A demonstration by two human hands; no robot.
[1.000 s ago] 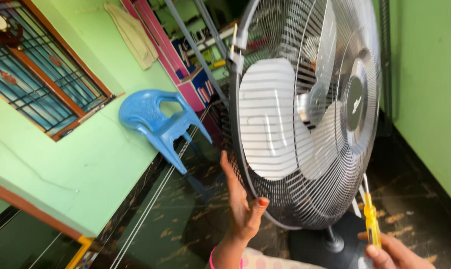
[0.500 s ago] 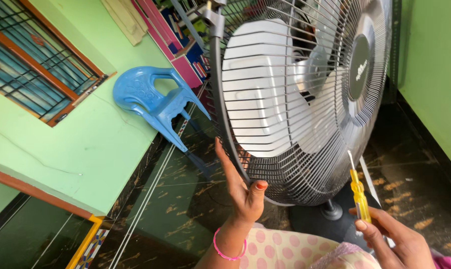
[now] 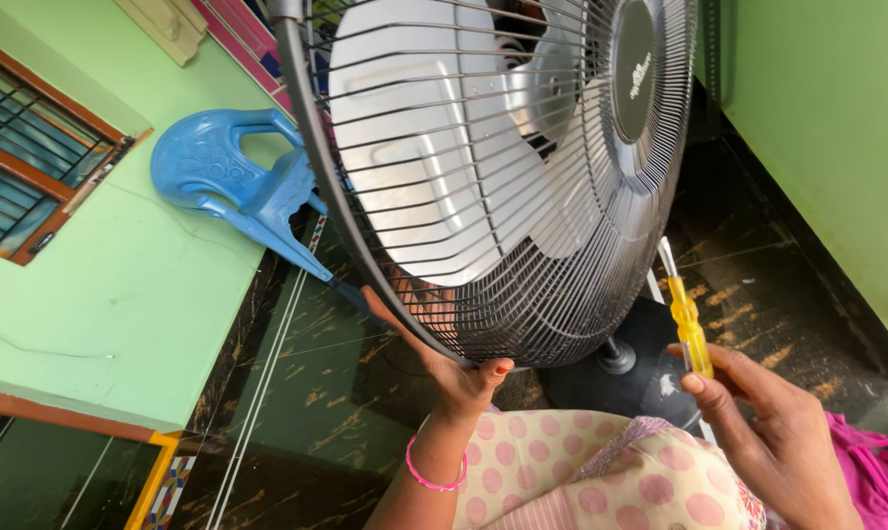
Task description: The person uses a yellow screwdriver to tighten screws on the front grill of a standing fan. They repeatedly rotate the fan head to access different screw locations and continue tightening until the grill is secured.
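My left hand (image 3: 454,368) grips the lower rim of the fan guard (image 3: 483,177), at about 7 o'clock. The wire grille looks light but bendable, so I hold the stiff rim. My right hand (image 3: 768,432) pinches a slim yellow screwdriver (image 3: 689,334), probably slippery.
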